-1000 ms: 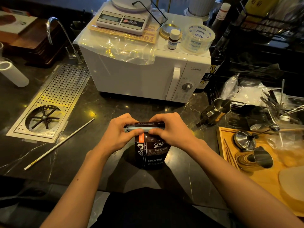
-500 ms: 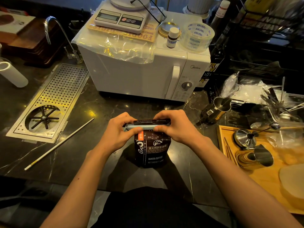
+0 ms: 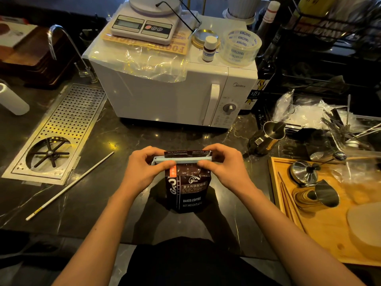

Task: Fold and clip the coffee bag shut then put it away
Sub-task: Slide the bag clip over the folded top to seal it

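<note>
A: Coffee bag (image 3: 186, 189) stands upright on the dark marble bench (image 3: 127, 195), centre of frame, just below the microwave (image 3: 173, 93). Pale blue clip (image 3: 181, 161) lies across the folded top. Left hand (image 3: 144, 169) pinches the clip's left end, right hand (image 3: 223, 168) pinches its right end; both grips pressed together on clip and fold

B: Is the clip latched?

A: Cannot tell; the left end is partly hidden by the fingers (image 3: 165, 165). A strip of the fold shows above the bar

B: Risks from here?

A: Judgement only: if the bar is not snapped along its whole length, the fold may spring open once the hands let go. Uneven pressure from one side could skew the clip or tip the bag, since it stands on a narrow base

B: Surroundings?

A: Bench is glossy and cluttered. Left of frame: perforated steel drain tray (image 3: 61, 131), with a thin white rod (image 3: 70, 185) lying diagonally beside it. Right of frame: metal pitcher (image 3: 268, 135), wooden tray (image 3: 325, 230) with steel tools. Upper frame: kitchen scale (image 3: 144, 27) and tape roll (image 3: 240, 47) on top of the microwave. Dim, warm lighting; where the bag gets stored is not evident
</note>
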Demonstrator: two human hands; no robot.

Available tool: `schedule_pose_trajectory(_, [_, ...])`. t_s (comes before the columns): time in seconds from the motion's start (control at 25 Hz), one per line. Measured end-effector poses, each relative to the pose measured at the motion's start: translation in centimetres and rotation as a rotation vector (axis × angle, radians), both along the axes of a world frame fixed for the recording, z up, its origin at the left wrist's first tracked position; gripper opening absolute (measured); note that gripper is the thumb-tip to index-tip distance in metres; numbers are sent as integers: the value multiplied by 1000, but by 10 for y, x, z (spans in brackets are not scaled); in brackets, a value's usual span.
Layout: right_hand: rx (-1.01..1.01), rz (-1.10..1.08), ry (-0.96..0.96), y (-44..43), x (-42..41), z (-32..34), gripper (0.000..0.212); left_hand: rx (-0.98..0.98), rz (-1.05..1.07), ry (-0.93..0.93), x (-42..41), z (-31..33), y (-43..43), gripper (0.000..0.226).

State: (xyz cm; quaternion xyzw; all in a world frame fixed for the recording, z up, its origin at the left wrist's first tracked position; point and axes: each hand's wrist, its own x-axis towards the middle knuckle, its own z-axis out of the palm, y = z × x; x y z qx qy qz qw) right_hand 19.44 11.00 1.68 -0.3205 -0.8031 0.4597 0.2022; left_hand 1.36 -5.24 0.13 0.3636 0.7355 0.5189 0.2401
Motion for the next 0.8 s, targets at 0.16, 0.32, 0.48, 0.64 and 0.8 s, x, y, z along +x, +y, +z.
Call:
schedule_pose_trajectory(0.16, [-394, -154, 241, -16, 7, -15, 31, 166, 220, -481, 24, -17, 0, 33])
schedule_pose_trajectory(0.32, [-523, -192, 360, -23, 6, -20, 30, 279, 248, -640, 29, -30, -5, 40])
schedule_pose_trajectory(0.48, [-546, -183, 372, -23, 7, -20, 31, 278, 211, -647, 30, -29, -5, 46])
schedule_pose_trajectory(0.64, [-552, -157, 357, -22, 12, -21, 23, 296, 165, -692, 29, -25, -7, 43])
schedule_pose_trajectory(0.8, [-513, -185, 322, -22, 12, -18, 24, 237, 187, -589, 32, -16, -8, 18])
